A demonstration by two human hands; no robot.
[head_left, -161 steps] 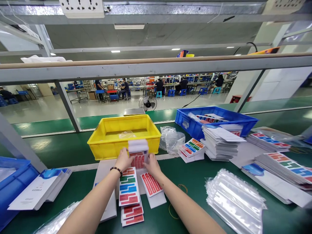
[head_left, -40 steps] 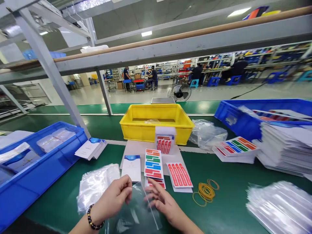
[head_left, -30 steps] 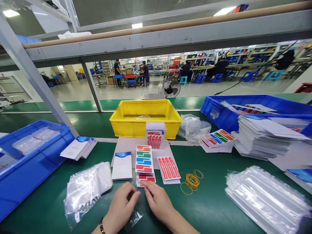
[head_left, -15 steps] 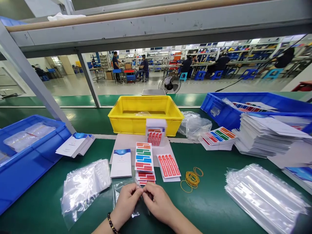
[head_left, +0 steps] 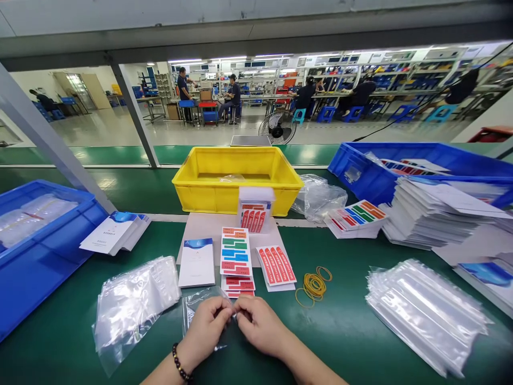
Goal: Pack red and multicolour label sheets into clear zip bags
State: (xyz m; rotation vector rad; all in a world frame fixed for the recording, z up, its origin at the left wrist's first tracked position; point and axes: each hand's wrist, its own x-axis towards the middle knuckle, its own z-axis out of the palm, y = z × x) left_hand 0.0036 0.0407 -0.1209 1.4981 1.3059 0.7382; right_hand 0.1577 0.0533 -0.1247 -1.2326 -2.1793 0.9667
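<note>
Both my hands meet low in the middle of the head view, fingertips pinched together at the edge of a clear plastic bag. My left hand, with a beaded bracelet at the wrist, is closed on it and hides much of the bag. My right hand is closed at the same edge. Just beyond them lie a white booklet with a blue top, a pile of coloured sticker sheets and a stack of red sticker sheets. A packed clear bag of sheets leans upright against the yellow bin.
Clear bags lie in piles at left and right. Rubber bands sit right of the red sheets. Blue bins stand at left and back right. A tall paper stack is at right. People sit across the room.
Earlier my hands stood the packed bag against the yellow bin. Then they took up an empty clear bag, and the fingertips came together on its edge. The view has tilted down.
</note>
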